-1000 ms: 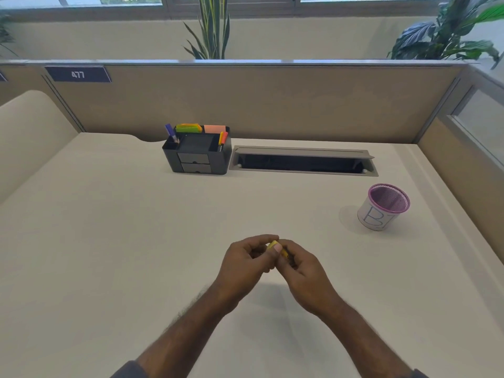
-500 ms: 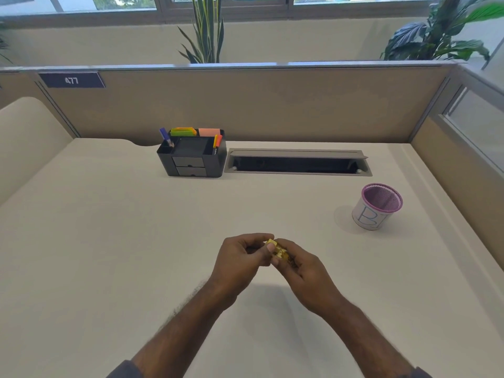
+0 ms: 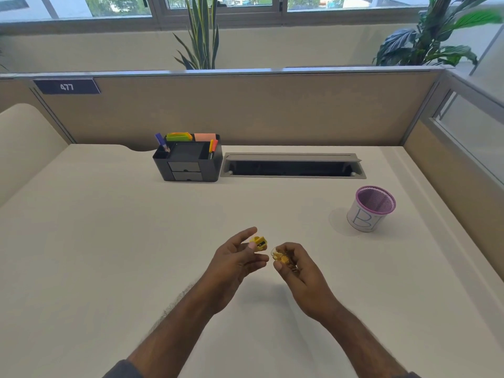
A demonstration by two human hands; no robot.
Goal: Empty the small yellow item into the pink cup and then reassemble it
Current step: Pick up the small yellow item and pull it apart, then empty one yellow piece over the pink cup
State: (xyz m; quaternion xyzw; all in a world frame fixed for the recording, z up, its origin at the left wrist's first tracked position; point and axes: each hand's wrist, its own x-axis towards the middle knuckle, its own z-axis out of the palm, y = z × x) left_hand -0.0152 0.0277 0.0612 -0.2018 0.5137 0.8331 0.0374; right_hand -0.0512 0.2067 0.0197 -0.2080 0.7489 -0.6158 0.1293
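Observation:
The small yellow item, which looks like a pencil sharpener, is in two pieces above the middle of the desk. My left hand (image 3: 234, 260) pinches the solid yellow part (image 3: 259, 243) between thumb and forefinger. My right hand (image 3: 296, 268) grips the clear yellowish container part (image 3: 281, 257), which has small bits inside. A short gap separates the two pieces. The pink mesh cup (image 3: 371, 208), with a white label marked B, stands upright far to the right of both hands.
A black desk organiser (image 3: 188, 165) with pens and sticky notes stands at the back centre. Beside it is an open cable slot (image 3: 293, 169). Partition walls (image 3: 245, 110) close off the back and right of the desk.
The hands, pressed together on the yellow item a second ago, have drawn apart. The item has come into two pieces, one in each hand.

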